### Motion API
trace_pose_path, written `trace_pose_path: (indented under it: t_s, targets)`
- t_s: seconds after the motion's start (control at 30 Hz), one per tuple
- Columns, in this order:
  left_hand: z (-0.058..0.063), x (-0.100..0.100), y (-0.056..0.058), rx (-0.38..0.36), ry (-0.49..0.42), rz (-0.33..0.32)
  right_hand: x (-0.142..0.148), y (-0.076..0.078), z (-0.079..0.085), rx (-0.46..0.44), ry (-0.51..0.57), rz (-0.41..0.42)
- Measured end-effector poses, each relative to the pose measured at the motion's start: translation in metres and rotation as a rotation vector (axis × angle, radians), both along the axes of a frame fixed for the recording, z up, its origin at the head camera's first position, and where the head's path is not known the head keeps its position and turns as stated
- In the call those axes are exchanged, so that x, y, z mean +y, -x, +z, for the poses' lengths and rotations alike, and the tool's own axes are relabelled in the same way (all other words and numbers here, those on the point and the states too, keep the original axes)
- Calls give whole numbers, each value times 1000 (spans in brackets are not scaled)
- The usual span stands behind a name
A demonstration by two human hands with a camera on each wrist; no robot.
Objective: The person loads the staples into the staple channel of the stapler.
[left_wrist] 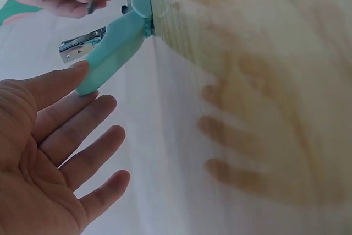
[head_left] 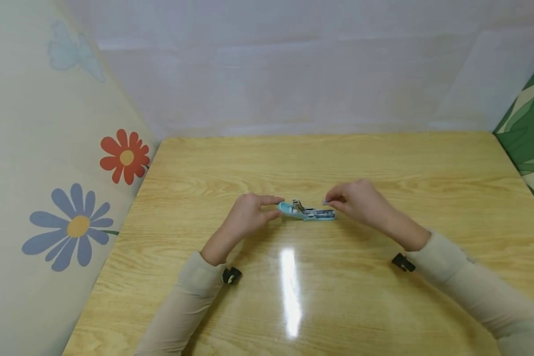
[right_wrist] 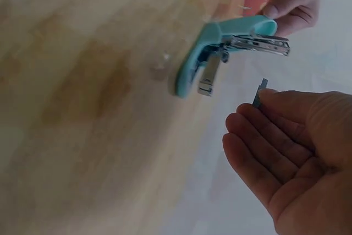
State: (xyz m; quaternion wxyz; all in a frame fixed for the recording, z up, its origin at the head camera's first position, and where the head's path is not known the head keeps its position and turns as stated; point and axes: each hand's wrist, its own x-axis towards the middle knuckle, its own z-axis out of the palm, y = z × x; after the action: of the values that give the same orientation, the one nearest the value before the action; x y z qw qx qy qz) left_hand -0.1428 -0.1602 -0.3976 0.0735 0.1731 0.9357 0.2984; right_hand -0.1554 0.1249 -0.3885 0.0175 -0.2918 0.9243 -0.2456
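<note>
A teal stapler (head_left: 295, 212) lies opened out on the table, its metal staple channel (head_left: 320, 213) exposed toward the right. My left hand (head_left: 251, 215) pinches the end of the stapler's swung-back top cover between thumb and forefinger. In the left wrist view the other fingers of that hand (left_wrist: 60, 152) are spread apart. My right hand (head_left: 360, 202) is just right of and above the stapler, apart from it. Between its thumb and forefinger it pinches a short strip of staples (right_wrist: 260, 92), small and grey.
The wood-grain table (head_left: 204, 163) reaches back to a pale covered wall (head_left: 267, 84). A wall with painted flowers (head_left: 77, 227) borders the left side, and a green leaf pattern (head_left: 531, 128) the right. Small black wrist devices (head_left: 232, 275) hang at both sleeves.
</note>
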Motion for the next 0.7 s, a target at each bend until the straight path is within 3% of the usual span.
trace_pose_path:
  t_s: [0.27,0.7]
  targets:
    - [0,1,0,12,3,-6,-4,-5,-16,7,-69,23]
    - [1,0,-1,17,56,6,-12,-11,-20,30,-103,13]
